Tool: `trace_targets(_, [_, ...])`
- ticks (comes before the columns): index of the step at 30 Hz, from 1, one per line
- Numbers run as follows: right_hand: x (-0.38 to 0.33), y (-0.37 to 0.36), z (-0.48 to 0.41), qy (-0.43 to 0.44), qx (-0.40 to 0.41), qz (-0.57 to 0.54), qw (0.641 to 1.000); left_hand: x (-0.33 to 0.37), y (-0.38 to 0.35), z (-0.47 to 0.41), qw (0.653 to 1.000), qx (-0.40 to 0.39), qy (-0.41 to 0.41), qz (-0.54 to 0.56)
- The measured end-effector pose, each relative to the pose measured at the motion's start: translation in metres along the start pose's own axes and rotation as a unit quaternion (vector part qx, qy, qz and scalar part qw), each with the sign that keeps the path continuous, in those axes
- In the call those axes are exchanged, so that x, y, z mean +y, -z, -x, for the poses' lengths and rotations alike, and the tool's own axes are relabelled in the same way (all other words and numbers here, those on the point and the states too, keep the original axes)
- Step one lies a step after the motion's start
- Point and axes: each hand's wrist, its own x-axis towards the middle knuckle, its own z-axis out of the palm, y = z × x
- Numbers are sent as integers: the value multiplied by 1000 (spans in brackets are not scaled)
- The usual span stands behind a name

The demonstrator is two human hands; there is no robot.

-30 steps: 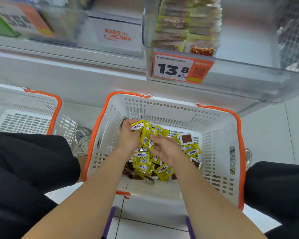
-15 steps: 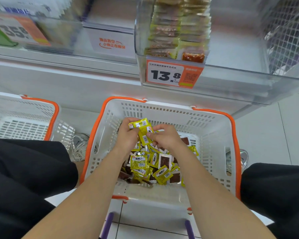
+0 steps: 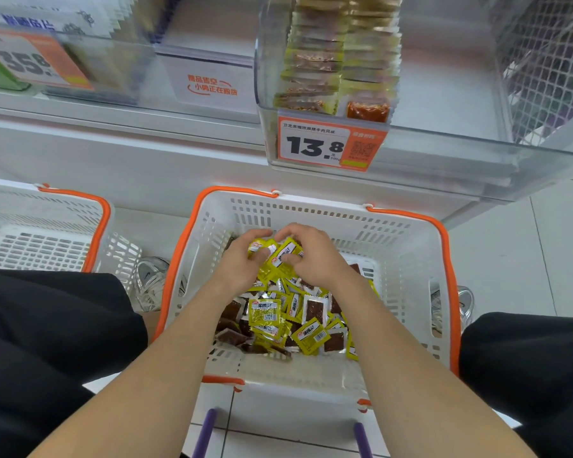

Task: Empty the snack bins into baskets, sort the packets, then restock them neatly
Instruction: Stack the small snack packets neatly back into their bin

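A white basket with an orange rim [image 3: 407, 246] sits on the floor between my knees, holding a heap of small yellow snack packets [image 3: 288, 319]. Both hands are inside it near the far wall. My left hand [image 3: 240, 262] grips a small stack of yellow packets [image 3: 280, 251]. My right hand [image 3: 306, 256] pinches the same stack from the right, fingers curled over its top. Above, a clear shelf bin [image 3: 444, 127] holds two neat rows of packets [image 3: 338, 61] behind a 13.8 price tag [image 3: 325, 143].
A second white basket [image 3: 40, 236] stands at the left with nothing visible inside. Shoes [image 3: 149, 282] show through the basket sides. Another clear bin with a price label [image 3: 33, 57] sits on the shelf at upper left. White floor tiles [image 3: 510, 259] lie to the right.
Both hands have risen toward the basket's far wall. The right hand came off the heap and closed onto the stack held by the left hand.
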Motion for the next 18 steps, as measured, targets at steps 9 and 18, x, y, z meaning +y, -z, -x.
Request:
trace_targets(9, [0, -6, 0, 7, 4, -67, 998, 25, -9, 1, 992, 58, 80, 77])
trace_targets(18, [-7, -27, 9, -148, 14, -224, 963, 33, -20, -3, 963, -9, 178, 204])
